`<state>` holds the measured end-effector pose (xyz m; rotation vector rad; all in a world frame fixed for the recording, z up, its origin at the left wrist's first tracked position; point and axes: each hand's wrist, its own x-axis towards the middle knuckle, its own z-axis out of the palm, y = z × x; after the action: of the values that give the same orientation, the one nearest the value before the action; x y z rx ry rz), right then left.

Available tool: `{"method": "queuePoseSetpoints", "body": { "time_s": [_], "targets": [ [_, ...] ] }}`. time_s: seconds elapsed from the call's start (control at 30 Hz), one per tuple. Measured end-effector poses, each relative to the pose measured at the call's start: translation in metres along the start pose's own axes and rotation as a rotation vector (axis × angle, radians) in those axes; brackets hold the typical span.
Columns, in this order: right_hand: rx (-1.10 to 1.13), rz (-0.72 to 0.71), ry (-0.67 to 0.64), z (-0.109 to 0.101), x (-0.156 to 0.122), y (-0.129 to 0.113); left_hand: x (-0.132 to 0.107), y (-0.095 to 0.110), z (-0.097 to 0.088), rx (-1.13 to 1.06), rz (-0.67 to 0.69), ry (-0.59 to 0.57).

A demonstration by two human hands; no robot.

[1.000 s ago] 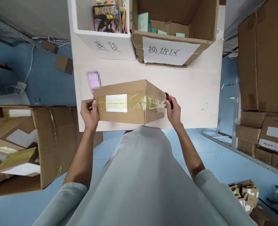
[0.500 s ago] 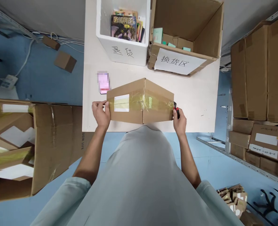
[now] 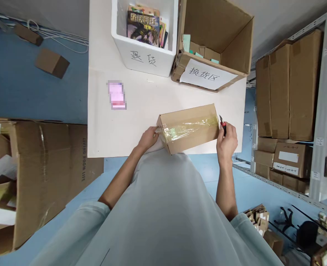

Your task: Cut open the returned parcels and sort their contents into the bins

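In front of me, near the table's front edge, a cardboard box (image 3: 191,129) lies closed, with shiny yellowish tape along its length. My left hand (image 3: 149,138) is closed on the box's left end, fingertips at the tape there. At the opposite end, my right hand (image 3: 227,141) grips a red and black utility knife (image 3: 223,126), its blade pointing up and away from me. The right fingers are just beside the box's right end; whether they touch it I cannot tell.
At the table's back stand a white foam box (image 3: 149,59) with books and an open carton (image 3: 215,74) with small boxes. A phone (image 3: 116,95) lies left on the white table (image 3: 135,111). A large carton (image 3: 49,166) of parcels stands left; shelved cartons (image 3: 276,88) are right.
The box has turned and shifted right, and its white label is out of sight. Both hands have moved right with it. My view has swung to the right.
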<state>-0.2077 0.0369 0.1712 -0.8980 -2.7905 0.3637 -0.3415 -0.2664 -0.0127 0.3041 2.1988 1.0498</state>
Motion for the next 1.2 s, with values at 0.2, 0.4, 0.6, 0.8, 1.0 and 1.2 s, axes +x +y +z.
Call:
{"method": "queuePoseSetpoints", "body": {
  "time_s": [0.2, 0.4, 0.6, 0.8, 1.0, 1.2],
  "targets": [
    [-0.019, 0.06, -0.125, -0.01, -0.029, -0.046, -0.008, 0.062, -0.073, -0.277, 0.353, 0.206],
    [0.255, 0.009, -0.468, 0.0, -0.067, -0.113, -0.004, 0.093, -0.102, -0.29, 0.413, 0.001],
    [0.269, -0.039, -0.625, 0.0, -0.076, -0.158, 0.002, 0.087, -0.102, -0.317, 0.4, -0.034],
    [0.124, -0.054, -0.66, 0.0, -0.071, -0.171, 0.002, 0.083, -0.098, -0.372, 0.376, -0.041],
    [0.019, -0.064, -0.68, -0.001, -0.077, -0.182, 0.0, 0.082, -0.094, -0.405, 0.388, -0.036],
    [-0.155, -0.069, -0.646, 0.007, -0.085, -0.202, -0.001, 0.081, -0.089, -0.411, 0.386, -0.002]
  ]
}}
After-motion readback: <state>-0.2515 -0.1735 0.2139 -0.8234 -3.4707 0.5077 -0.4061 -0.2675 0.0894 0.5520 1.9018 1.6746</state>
